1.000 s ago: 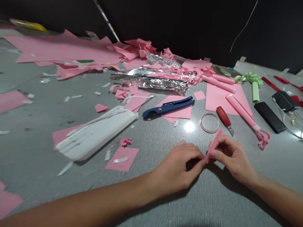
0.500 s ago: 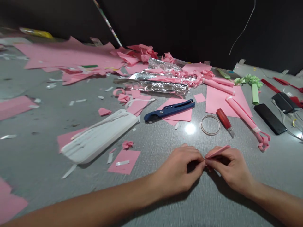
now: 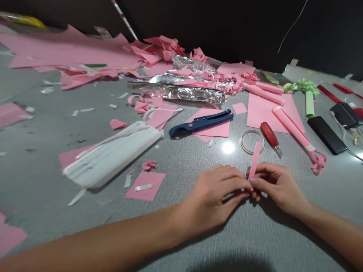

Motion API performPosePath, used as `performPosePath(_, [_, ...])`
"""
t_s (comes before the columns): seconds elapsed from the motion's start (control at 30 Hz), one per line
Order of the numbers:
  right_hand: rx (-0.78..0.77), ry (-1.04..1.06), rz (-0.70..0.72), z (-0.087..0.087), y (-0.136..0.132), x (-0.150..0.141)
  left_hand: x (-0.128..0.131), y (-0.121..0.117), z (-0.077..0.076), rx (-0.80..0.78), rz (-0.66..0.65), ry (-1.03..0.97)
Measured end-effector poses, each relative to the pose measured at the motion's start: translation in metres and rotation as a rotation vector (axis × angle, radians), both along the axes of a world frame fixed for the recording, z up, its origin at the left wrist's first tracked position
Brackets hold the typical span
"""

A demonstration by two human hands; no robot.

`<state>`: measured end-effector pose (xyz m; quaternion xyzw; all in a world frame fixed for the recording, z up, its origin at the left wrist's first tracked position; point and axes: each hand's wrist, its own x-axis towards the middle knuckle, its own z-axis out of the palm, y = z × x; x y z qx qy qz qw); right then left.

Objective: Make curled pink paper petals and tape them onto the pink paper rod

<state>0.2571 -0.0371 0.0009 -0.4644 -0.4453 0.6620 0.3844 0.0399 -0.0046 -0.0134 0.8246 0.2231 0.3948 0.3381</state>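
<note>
**Two hands pinch a pink paper strip over a littered bench**

Nearest the camera, both forearms reach in over the grey bench (image 3: 255,241). The left hand (image 3: 215,196) and the right hand (image 3: 276,185) meet fingertip to fingertip, and each grip is closed on the lower end of a narrow pink paper strip (image 3: 255,158), which stands almost upright between them, leaning slightly right, just above the bench.

Just beyond the strip lies a thin tape ring (image 3: 252,142), with a red-handled knife (image 3: 270,138) touching its right side. Left of the hands sits a small pink square (image 3: 146,185) carrying a white sliver, and farther left a long white pack (image 3: 113,153) lies aslant. A blue cutter (image 3: 200,124) rests on a pink sheet in the middle distance. To the right are a rolled pink stick (image 3: 296,134) with curled ends, a black phone (image 3: 326,134) and a green roll (image 3: 309,104). Farther back, crumpled foil (image 3: 193,92) lies among pink scraps, and large pink sheets (image 3: 70,56) spread at far left against the dark wall.
</note>
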Motion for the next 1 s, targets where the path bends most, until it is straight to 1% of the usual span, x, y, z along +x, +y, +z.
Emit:
performPosePath(0.07, [-0.018,0.01,0.018,0.0009,0.0016,0.0009,-0.0011,-0.0006,-0.0002,0.093,0.011,0.028])
performPosePath(0.2, [-0.049,-0.015,0.063,0.0032,0.0036,0.0025,-0.0029,-0.002,0.0001,0.185,0.017,0.081])
performPosePath(0.47, [-0.028,-0.071,0.112,0.0043,0.0003,0.0018,-0.0024,-0.0041,-0.003,0.265,-0.011,0.194])
performPosePath(0.63, [-0.071,-0.089,0.131,0.0046,0.0,0.0023,-0.0045,-0.0047,0.0002,0.302,-0.024,0.189])
performPosePath(0.8, [-0.007,-0.159,0.149,0.0034,-0.0026,0.002,-0.0067,-0.0035,-0.0013,0.39,-0.02,0.189])
performPosePath(1.0, [0.074,-0.183,0.184,0.0023,-0.0044,0.0004,-0.0073,-0.0043,-0.001,0.378,-0.04,0.257])
